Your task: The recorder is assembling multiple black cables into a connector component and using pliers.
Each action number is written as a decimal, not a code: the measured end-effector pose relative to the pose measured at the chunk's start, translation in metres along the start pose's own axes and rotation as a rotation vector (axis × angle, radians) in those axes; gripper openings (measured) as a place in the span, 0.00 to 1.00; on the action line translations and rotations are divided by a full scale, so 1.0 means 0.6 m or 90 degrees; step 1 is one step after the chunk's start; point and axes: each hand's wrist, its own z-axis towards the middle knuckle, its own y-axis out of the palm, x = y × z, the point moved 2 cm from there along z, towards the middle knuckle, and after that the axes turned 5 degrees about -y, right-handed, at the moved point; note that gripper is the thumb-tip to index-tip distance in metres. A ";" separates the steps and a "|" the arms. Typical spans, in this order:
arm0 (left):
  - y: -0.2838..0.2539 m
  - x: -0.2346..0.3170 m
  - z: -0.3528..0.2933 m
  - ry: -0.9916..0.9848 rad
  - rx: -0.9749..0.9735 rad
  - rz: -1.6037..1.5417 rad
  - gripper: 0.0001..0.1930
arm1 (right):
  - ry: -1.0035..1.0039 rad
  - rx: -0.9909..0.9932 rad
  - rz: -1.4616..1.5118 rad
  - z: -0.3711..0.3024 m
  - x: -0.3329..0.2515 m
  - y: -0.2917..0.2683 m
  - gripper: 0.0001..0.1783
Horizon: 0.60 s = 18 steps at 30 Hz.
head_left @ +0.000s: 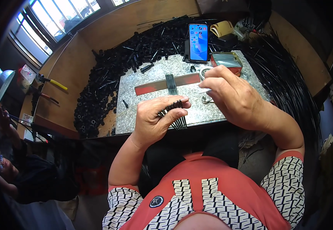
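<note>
**Narrow open strip on the grey slab, crowded on every side**

The speckled grey slab on the table lies bare on its left half, apart from one small black piece. A red bar crosses its middle. A heap of black tubes hems the left and far edges. A propped phone and a red box block the far right; bundled black rods close off the right side

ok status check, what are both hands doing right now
Left hand gripping bundle of thin black rods. Right hand pinching something small, can't tell what. Rods lie across red strip.
</note>
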 end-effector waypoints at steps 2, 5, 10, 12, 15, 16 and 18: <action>-0.001 0.000 0.002 0.000 -0.008 0.004 0.09 | -0.021 -0.025 -0.009 -0.001 0.004 -0.007 0.15; -0.001 0.000 0.003 0.007 -0.018 0.015 0.09 | -0.061 -0.037 -0.018 0.000 0.006 -0.005 0.14; -0.002 -0.001 0.004 0.020 -0.015 0.010 0.09 | -0.098 -0.019 -0.021 0.006 0.005 -0.011 0.15; -0.003 -0.001 0.005 0.054 0.004 0.053 0.08 | -0.111 -0.009 -0.020 0.007 0.002 -0.012 0.15; -0.001 -0.002 0.004 0.051 0.035 0.033 0.06 | -0.119 -0.005 -0.016 0.007 -0.001 -0.012 0.16; -0.001 -0.002 0.004 0.050 0.035 0.033 0.06 | -0.119 -0.005 -0.016 0.009 -0.001 -0.012 0.16; -0.001 -0.003 0.005 0.032 0.022 0.015 0.07 | -0.119 -0.010 -0.009 0.012 0.002 -0.012 0.16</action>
